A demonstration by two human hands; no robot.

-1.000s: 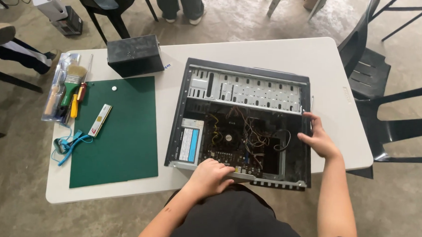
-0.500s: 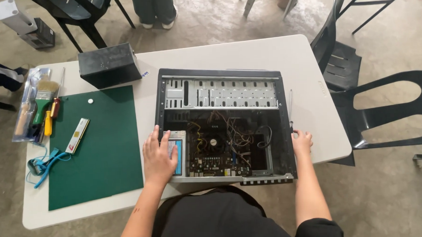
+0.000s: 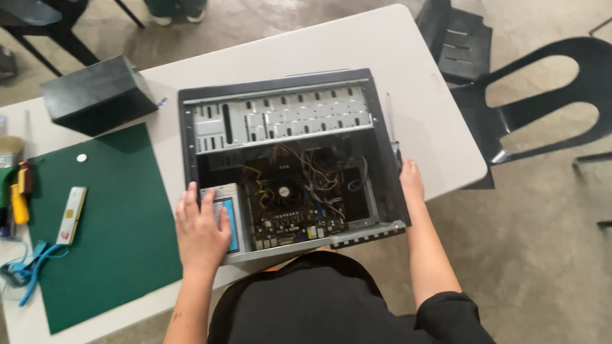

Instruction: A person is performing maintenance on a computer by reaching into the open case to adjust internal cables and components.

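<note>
Head view: open computer case [image 3: 277, 112] with motherboard [image 3: 293, 206] inside, both hands flat, ungripping.

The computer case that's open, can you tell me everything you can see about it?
The computer case is a dark metal box lying on its side on the white table, its side panel off. Inside are a silvery perforated drive rack at the far end, a dark circuit board with a small round fan, and tangled coloured wires. A silvery box with a blue label sits in the near left corner. The left hand rests flat on that corner; the right hand holds the right edge. A green mat lies beside it.
</note>
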